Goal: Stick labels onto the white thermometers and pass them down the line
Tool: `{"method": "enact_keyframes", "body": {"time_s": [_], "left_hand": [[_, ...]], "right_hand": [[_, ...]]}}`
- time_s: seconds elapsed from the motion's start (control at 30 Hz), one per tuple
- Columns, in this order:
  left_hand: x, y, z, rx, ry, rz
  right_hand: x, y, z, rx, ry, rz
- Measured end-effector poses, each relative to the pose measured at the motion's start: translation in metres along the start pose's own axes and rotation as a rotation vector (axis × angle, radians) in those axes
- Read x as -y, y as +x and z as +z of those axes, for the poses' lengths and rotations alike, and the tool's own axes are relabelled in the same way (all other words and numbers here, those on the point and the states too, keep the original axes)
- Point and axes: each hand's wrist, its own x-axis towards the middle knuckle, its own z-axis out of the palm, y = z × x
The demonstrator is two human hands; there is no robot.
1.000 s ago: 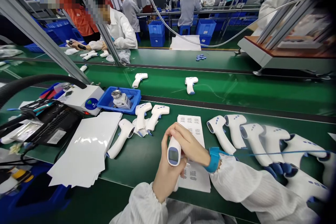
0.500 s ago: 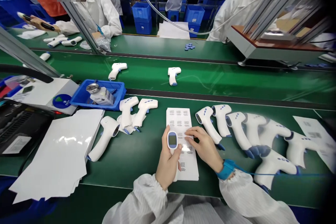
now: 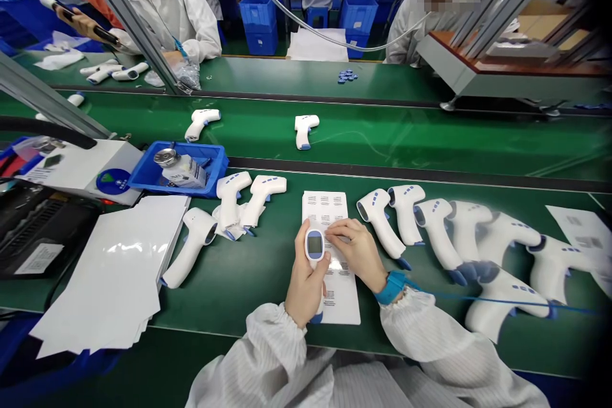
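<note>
Inside the gripping left fingers (image 3: pixel 301 243) sits the white thermometer (image 3: pixel 315 246); just beside, the right fingers (image 3: pixel 340 231) bunch over the printed sheet (image 3: pixel 343 309), hold unclear. Apparently picking at it, they need a delicate pinch next.

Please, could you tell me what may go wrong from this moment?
The thermometer in the left hand could slip onto the printed paper below. The blue cord from the wristband seems to cross another thermometer at the right and might snag it. The paper stack overhangs the near edge of the table, so pages might slide off.
</note>
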Motion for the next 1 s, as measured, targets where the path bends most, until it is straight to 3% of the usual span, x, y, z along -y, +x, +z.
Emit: {"method": "enact_keyframes", "body": {"time_s": [0.2,0.3,0.37,0.47,0.53,0.73,1.0], "left_hand": [[-0.002,-0.001,0.0,0.022,-0.055,-0.026],[0.0,-0.001,-0.002,0.003,-0.023,-0.001],[0.002,-0.001,-0.003,-0.009,-0.006,0.034],[0.003,0.0,-0.004,-0.009,0.028,0.094],[0.003,0.0,-0.003,0.0,0.049,0.117],[0.004,0.003,-0.003,0.009,0.075,0.132],[0.002,0.002,-0.005,0.042,0.094,0.15]], "right_hand": [[0.006,0.011,0.0,0.047,0.006,0.009],[0.013,0.007,-0.01,0.104,0.034,-0.018],[0.021,-0.001,-0.023,0.199,0.145,-0.006],[0.036,-0.012,-0.045,0.474,0.407,0.107],[0.047,-0.015,-0.053,0.555,0.478,0.149],[0.062,0.002,-0.038,0.167,0.289,-0.071],[0.064,0.019,-0.034,0.147,0.246,-0.135]]}}
